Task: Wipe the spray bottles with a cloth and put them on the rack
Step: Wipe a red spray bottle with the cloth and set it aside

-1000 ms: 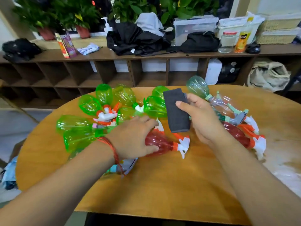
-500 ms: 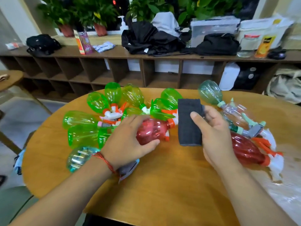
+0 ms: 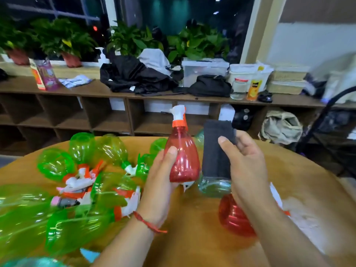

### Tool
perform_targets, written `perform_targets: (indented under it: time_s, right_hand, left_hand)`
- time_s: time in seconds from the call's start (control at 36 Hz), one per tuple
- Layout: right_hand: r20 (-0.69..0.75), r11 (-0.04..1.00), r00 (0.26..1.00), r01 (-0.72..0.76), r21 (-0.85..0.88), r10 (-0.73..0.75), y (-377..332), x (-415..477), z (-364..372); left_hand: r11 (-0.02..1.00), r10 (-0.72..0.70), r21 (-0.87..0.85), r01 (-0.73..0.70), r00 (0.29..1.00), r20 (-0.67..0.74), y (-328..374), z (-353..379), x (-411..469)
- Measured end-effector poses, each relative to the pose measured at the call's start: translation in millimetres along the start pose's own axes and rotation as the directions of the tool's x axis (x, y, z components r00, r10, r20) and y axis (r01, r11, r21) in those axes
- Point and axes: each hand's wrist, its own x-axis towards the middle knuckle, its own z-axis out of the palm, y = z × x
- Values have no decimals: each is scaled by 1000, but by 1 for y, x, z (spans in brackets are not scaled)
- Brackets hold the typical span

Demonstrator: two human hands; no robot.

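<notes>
My left hand [image 3: 160, 182] grips a red spray bottle [image 3: 183, 157] upright above the table, its white and orange nozzle on top. Just to its right, my right hand [image 3: 244, 164] holds a folded dark grey cloth [image 3: 216, 149] beside the bottle, not touching it that I can tell. Several green spray bottles [image 3: 107, 189] lie in a heap at the left of the round wooden table [image 3: 192, 228]. Under my right forearm lies another red bottle [image 3: 234, 218], with a clear teal one [image 3: 213, 186] beside it.
A long wooden cubby shelf [image 3: 107, 114] runs along the wall behind the table, topped with black clothes, plastic bins, a jar and potted plants. A black metal rack [image 3: 327, 120] stands at the right. A beige bag [image 3: 281, 127] sits on the floor.
My left hand has lifted the red bottle off the table and turned it upright. The cloth in my right hand has risen beside it. The view has tilted upward.
</notes>
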Motion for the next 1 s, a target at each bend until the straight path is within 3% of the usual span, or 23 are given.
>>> perform_targets:
  time_s: [0.14, 0.36, 0.5, 0.67, 0.83, 1.0]
  right_hand:
    - [-64, 998, 998, 17, -56, -21, 14, -4, -8]
    - [27, 975, 996, 91, -202, -88, 36, -14, -5]
    - [95, 920, 987, 158, -358, -132, 45, -18, -7]
    - [207, 920, 971, 185, -346, -118, 41, -27, -5]
    - [168, 930, 980, 159, -330, -108, 39, -23, -7]
    - [160, 917, 976, 197, -347, -149, 40, -22, -11]
  left_hand:
    - [999, -35, -23, 36, 999, 27, -12, -12, 2]
    - [992, -124, 7, 124, 982, 142, -27, -20, -1]
    - [996, -88, 0, 89, 978, 189, -29, -22, -6]
    - [995, -90, 53, 79, 966, 241, -19, -28, -15]
    - [917, -46, 368, -153, 875, 481, -16, -47, -20]
    - [840, -39, 482, -248, 858, 511, -10, -54, -20]
